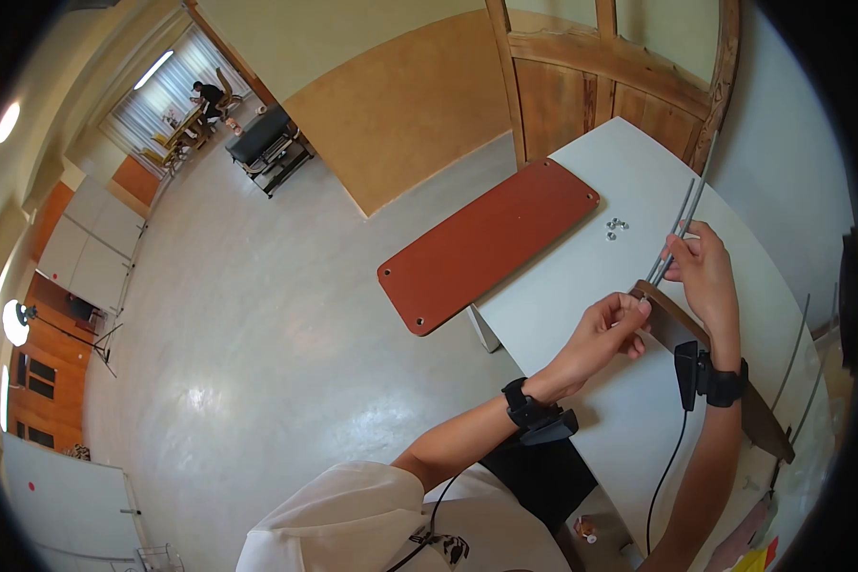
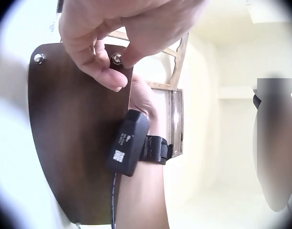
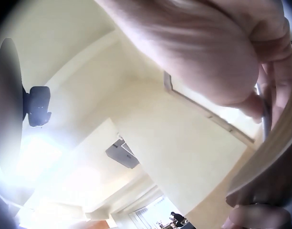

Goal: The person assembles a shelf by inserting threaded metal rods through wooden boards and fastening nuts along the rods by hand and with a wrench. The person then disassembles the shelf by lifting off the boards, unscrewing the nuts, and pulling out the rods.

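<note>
My left hand [image 1: 605,334] is at one corner of a dark brown wooden board [image 2: 74,124]. Its thumb and fingers pinch a small metal nut [image 2: 116,59] on the board's face. A second nut [image 2: 39,58] sits at the neighbouring corner. My right hand [image 1: 710,276] grips a metal rod [image 1: 686,214] behind the same end of the board, where two rods stick out side by side. In the right wrist view, the fingers wrap a rod close to the board's edge, partly hidden by the palm.
A reddish-brown panel [image 1: 491,243] with corner holes lies across the white table [image 1: 582,276], overhanging its left edge. Several loose nuts [image 1: 617,227] lie beside it. More rods [image 1: 793,348] stand out at the board's other end. A wooden door [image 1: 562,95] is behind the table.
</note>
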A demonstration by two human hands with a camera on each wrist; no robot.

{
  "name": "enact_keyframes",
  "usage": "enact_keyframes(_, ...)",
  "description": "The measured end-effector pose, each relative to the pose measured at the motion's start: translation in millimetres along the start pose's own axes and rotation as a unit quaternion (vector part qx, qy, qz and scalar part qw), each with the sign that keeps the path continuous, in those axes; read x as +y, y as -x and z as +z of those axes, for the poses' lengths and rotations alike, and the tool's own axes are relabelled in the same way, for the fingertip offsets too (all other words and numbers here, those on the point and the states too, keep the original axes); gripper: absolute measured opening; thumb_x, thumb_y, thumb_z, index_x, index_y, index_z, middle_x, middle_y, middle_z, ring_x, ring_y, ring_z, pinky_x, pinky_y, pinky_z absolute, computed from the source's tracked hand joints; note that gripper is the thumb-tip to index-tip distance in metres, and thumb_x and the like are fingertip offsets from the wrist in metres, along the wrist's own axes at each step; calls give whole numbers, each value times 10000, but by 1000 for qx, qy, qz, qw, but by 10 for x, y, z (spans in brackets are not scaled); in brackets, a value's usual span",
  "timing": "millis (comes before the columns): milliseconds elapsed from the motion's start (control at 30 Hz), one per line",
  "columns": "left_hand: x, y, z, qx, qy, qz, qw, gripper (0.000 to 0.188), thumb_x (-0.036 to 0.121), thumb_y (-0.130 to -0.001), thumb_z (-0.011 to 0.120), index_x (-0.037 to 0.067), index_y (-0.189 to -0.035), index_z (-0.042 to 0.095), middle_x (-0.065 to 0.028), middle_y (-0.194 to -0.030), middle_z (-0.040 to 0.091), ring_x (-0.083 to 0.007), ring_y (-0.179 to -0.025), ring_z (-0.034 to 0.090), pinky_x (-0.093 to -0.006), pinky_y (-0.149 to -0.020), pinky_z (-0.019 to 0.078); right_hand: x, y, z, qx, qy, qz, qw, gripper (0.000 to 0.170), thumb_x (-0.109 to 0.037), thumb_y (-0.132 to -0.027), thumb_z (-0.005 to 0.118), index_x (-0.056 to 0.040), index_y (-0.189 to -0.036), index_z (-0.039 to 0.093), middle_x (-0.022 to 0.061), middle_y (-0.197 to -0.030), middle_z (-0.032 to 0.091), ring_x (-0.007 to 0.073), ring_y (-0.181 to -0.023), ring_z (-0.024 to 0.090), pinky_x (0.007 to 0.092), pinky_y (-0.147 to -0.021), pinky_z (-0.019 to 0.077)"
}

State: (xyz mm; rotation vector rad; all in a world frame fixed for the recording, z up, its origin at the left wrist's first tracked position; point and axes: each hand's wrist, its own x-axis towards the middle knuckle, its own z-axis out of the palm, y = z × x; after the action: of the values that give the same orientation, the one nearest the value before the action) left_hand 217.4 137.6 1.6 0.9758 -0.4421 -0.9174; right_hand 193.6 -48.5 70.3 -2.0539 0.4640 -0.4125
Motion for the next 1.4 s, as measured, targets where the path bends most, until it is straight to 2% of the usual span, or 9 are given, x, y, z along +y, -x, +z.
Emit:
enact_keyframes(133, -80, 4, 83, 25, -46, 81, 995, 381, 408, -1116, 456, 47, -1105, 577, -32, -962, 651, -90, -768, 626, -250, -740, 532, 104, -50, -11, -8, -51, 29, 998, 332, -173, -1043, 594, 85, -1246, 546, 149, -937, 722, 189, -779, 720, 309, -737, 601)
enact_keyframes(400, -134, -47, 115, -8, 38, 81, 996, 421, 402, -1120, 443, 31, -1012, 611, -39, -915, 655, -93, -798, 626, -256, -762, 535, 207, -130, -29, -51, -110, 49, 991, 330, -178, -1048, 586, 72, -1254, 521, 116, -950, 694, 169, -799, 704, 305, -757, 591)
enact_keyframes(500, -91, -17, 117, 25, -45, 72, 996, 432, 407, -1119, 449, 22, -1016, 615, -44, -901, 663, -90, -808, 625, -256, -781, 529, 221, -185, -65, -94, -145, 85, 981, 331, -177, -1048, 586, 69, -1257, 512, 111, -960, 690, 165, -810, 700, 298, -762, 582)
enact_keyframes(667, -185, 13, 221, 82, -48, 145, 985, 467, 403, -1128, 422, -3, -1016, 625, -51, -884, 680, -101, -833, 617, -275, -816, 522, 207, -130, -50, -76, -145, 83, 983, 339, -197, -1052, 586, 57, -1263, 507, 107, -964, 679, 172, -830, 700, 311, -766, 582)
enact_keyframes(767, -268, -1, 209, 61, -36, 167, 983, 481, 391, -1137, 392, -5, -1003, 630, -47, -882, 677, -110, -841, 619, -276, -824, 524, 117, -36, -11, -62, -139, 71, 986, 344, -201, -1052, 589, 39, -1283, 501, 107, -980, 676, 174, -828, 700, 316, -767, 583)
enact_keyframes(1133, -353, 184, 126, 67, 33, 129, 989, 396, 398, -1122, 441, 26, -1132, 575, -53, -1006, 644, -121, -930, 635, -291, -854, 539, -23, 287, 171, 20, -112, 13, 993, 348, -160, -1065, 552, 22, -1352, 472, 90, -939, 670, 149, -798, 678, 279, -726, 561)
enact_keyframes(1200, -307, 175, 103, 41, 96, 81, 991, 307, 329, -1101, 525, 26, -1140, 561, -38, -996, 629, -121, -951, 646, -285, -870, 552, -36, 301, 199, 36, -109, -4, 993, 351, -150, -1067, 545, 21, -1363, 464, 89, -938, 669, 143, -794, 674, 273, -719, 556)
enact_keyframes(1333, -238, 194, 67, -4, 154, 13, 988, 301, 323, -1099, 529, 25, -1134, 556, -38, -1005, 629, -124, -965, 652, -276, -878, 556, -57, 330, 211, 52, -92, -14, 994, 349, -137, -1072, 533, 25, -1371, 452, 93, -930, 666, 137, -785, 668, 273, -712, 552)
enact_keyframes(1400, -164, 264, 148, 95, 68, 69, 991, 395, 402, -1116, 453, 27, -1095, 576, -45, -984, 648, -125, -942, 659, -271, -886, 556, -58, 324, 199, 56, -85, -20, 995, 348, -133, -1073, 531, 25, -1373, 451, 94, -927, 665, 137, -781, 666, 274, -709, 552)
